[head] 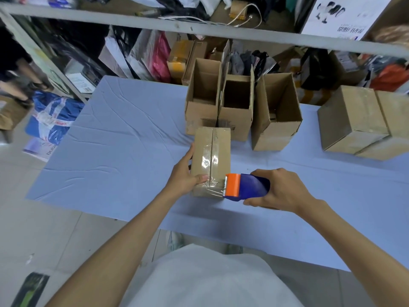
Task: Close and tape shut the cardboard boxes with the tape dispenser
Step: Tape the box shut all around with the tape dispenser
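Note:
A closed cardboard box (210, 151) lies on the blue-covered table (124, 138), with clear tape running along its top seam and over its near end. My left hand (186, 173) holds the box's left side, thumb pressing the tape at the near end. My right hand (281, 189) grips a blue tape dispenser (250, 187). The dispenser's orange toothed head (232, 184) touches the box's near right corner, where crinkled tape stretches across.
Three open cardboard boxes (203, 96) (238, 103) (276, 111) stand in a row behind the taped one. Two closed boxes (354, 118) sit at the far right. Shelving with bags and parcels (155, 56) runs behind the table. A blue bag (53, 116) lies on the floor at left.

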